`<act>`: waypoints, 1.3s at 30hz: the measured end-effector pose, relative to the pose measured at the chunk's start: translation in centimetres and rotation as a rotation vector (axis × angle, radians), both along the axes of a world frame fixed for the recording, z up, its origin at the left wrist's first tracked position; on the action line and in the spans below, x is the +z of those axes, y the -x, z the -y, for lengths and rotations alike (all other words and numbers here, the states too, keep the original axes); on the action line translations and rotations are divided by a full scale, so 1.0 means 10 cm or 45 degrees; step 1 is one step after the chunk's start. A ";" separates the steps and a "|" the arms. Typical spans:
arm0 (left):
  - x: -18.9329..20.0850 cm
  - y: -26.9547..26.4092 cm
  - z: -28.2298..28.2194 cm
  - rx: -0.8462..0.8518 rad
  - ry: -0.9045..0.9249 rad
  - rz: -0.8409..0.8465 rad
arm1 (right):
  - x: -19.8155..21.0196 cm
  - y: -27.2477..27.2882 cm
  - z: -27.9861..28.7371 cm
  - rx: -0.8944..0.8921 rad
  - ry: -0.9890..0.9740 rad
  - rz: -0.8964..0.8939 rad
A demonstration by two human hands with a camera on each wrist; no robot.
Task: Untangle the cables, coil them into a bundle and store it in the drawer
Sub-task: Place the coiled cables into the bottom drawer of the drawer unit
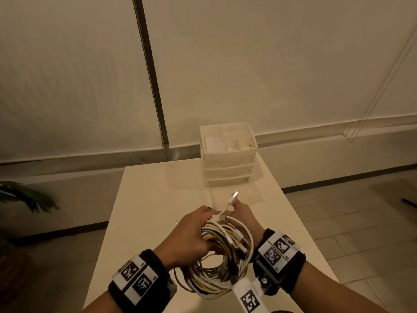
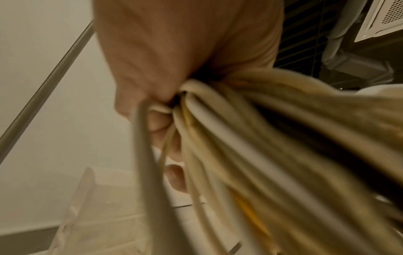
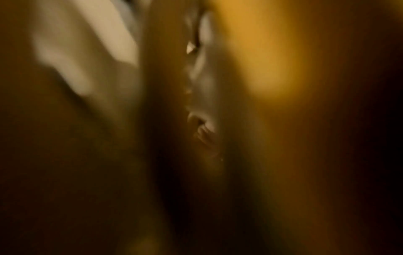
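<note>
Step in hand: judging by the tidy loops, the untangling and coiling look all but done; what remains is getting the bundle into a drawer.

Cable bundle: a ring of white and yellow cables, held above the near end of the white table, between the two hands. A white plug end sticks out of the far side of the ring, away from the person.

Left hand: fingers curled over the left arc of the coil and closed round it; the left wrist view shows the strands gathered tight in the fist.

Right hand: lies against the right side of the coil, thumb stretched forward beside the plug end. Its fingers are hidden behind the cables and the right wrist view is only blur, so I cannot tell whether it clasps the coil or merely steadies it.

Drawer unit: a small white set of stacked drawers at the far end of the table, straight ahead of the grip and slightly to its right, well apart from the hands. The top tray already holds pale items; the lower drawer fronts appear pushed in.

Key relation: the unit lies forward of the coil, on the right hand's side, so that hand is the nearer one to pull a drawer.

Pose: both forearms reach forward side by side, wrists level, the ring's opening facing roughly upward.

Risk: loose ends may spring out if one hand lets go.
</note>
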State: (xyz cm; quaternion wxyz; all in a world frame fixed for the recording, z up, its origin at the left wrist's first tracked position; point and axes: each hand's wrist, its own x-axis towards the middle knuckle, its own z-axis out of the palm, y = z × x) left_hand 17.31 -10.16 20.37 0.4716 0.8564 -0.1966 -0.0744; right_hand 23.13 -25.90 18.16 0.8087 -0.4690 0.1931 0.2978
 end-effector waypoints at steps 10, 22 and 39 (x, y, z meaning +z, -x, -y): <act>0.06 0.03 -0.04 -0.117 0.079 -0.271 | -0.12 0.03 -0.17 0.131 -0.297 -0.027; -0.01 0.05 0.01 -0.009 0.266 -0.303 | -0.05 0.15 -0.16 0.206 -0.098 -0.027; -0.09 -0.04 0.18 0.751 0.911 -0.535 | -0.97 0.60 0.56 -0.370 -0.285 -0.600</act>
